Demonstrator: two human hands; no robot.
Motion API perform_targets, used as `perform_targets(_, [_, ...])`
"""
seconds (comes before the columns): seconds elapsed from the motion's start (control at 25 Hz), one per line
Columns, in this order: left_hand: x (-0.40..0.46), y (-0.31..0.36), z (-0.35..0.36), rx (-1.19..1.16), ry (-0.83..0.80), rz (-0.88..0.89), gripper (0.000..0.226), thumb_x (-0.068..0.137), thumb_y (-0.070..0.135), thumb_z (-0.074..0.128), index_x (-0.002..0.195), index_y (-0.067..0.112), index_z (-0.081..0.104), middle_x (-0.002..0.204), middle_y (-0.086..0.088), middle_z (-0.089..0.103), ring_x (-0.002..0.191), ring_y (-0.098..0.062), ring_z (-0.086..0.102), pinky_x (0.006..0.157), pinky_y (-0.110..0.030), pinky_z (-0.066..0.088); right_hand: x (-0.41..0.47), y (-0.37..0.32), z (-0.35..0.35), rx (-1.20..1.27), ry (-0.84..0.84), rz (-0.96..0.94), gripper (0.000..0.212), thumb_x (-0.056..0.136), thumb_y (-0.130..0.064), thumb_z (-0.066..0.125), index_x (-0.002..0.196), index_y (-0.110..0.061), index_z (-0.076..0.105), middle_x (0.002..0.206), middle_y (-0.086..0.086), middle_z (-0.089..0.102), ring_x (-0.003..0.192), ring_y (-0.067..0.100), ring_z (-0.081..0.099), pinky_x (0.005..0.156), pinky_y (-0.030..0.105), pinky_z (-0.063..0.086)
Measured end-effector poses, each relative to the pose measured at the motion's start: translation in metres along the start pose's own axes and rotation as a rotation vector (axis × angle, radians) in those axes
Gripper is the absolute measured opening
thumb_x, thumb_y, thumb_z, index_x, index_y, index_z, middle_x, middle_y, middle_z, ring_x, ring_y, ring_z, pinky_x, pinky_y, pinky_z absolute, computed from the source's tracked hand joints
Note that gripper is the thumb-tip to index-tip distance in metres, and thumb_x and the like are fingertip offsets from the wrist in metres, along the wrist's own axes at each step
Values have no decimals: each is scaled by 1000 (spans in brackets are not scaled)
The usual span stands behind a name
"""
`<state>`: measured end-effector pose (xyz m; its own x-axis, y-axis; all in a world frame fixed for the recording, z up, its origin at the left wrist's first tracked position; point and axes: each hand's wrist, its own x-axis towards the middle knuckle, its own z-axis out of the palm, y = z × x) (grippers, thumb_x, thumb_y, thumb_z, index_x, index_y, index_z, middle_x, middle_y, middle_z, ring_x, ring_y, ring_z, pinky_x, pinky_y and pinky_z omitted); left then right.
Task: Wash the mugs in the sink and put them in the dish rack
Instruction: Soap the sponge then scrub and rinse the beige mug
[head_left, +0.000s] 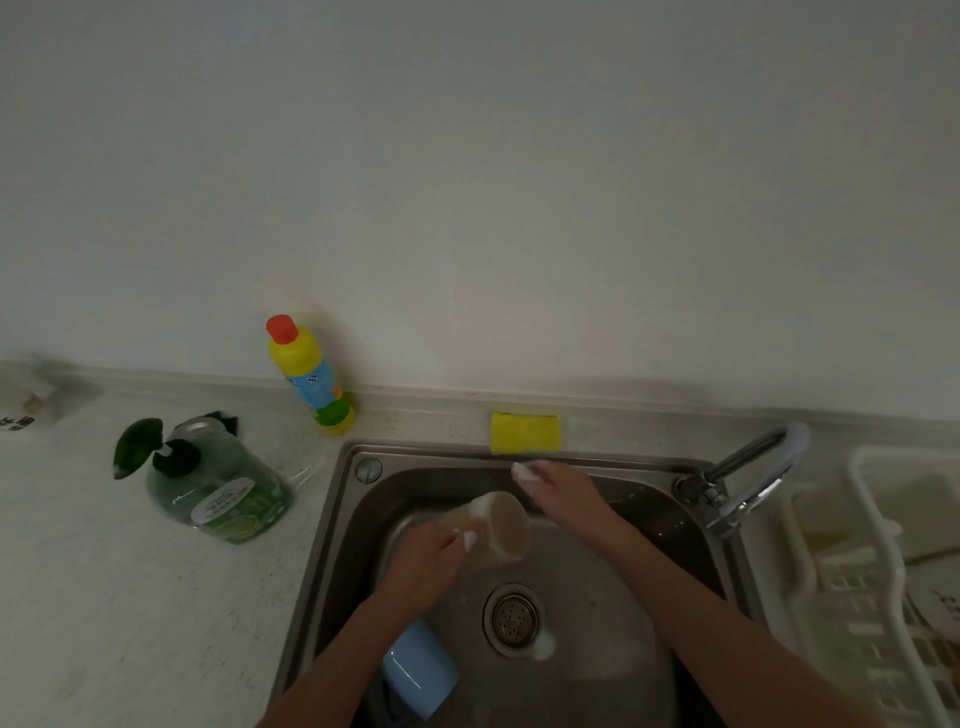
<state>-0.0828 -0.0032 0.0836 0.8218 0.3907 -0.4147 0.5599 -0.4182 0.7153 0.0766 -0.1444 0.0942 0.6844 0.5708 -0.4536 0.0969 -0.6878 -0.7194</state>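
Two mugs in steel sink: beige mug tipped sideways, left hand curled round it; blue mug lying on basin floor; right hand fingers extended, soapy, near yellow sponge.

Both bare forearms reached forward from the lower edge of the view. The left hand was turned with its back up, its fingers curled round something it held, foam on the thumb tip. The right hand stretched further forward, back upward, fingers extended and close together, with white suds on the fingertips. The two hands were near each other but apart.
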Motion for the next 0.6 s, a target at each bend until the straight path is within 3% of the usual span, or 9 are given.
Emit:
perform_targets(0.08, [-12, 6, -2, 95, -4, 90, 53, 83, 52, 50, 52, 10, 57, 50, -7, 56, 47, -14, 53, 57, -35, 43, -26, -7, -3, 484, -300, 396, 64, 93, -70, 42, 111, -14, 66, 97, 9, 69, 84, 26, 69, 74, 43, 59])
perform_targets(0.16, [-27, 17, -3, 87, -2, 211, 52, 82, 53, 52, 47, 15, 47, 45, 0, 45, 43, -6, 39, 49, -26, 32, -53, -4, -5, 759, -443, 512, 76, 88, -74, 44, 121, -8, 61, 109, 17, 70, 97, 35, 69, 79, 49, 58])
perform_targets(0.28, [-50, 33, -4, 218, -26, 478, 40, 79, 47, 46, 50, 20, 44, 54, -1, 49, 53, -6, 40, 55, -21, 29, -101, 6, -5, 932, -422, 468, 67, 85, -59, 63, 125, -7, 53, 122, 28, 64, 115, 44, 62, 87, 55, 54])
perform_targets(0.36, [-69, 43, -2, 332, -9, 557, 30, 82, 39, 49, 57, 22, 46, 60, 8, 47, 58, -6, 41, 60, -20, 30, -132, 19, -1, 1023, -410, 395, 74, 78, -50, 76, 129, -3, 52, 121, 31, 63, 108, 43, 65, 76, 51, 58])
perform_targets(0.48, [-92, 61, 9, 208, 74, 509, 11, 84, 21, 61, 83, 22, 51, 80, 12, 51, 71, -5, 50, 62, -16, 39, -161, 36, 4, 1001, -369, 255, 70, 77, -37, 79, 132, -3, 52, 119, 26, 65, 95, 35, 69, 67, 39, 57])
perform_targets(0.6, [-105, 80, 19, -138, -1, 223, 33, 86, 4, 62, 108, 24, 47, 106, 5, 57, 80, -10, 64, 64, -14, 50, -182, 44, -4, 907, -265, 162, 67, 77, -25, 79, 134, -9, 49, 122, 19, 66, 103, 33, 69, 78, 40, 57])
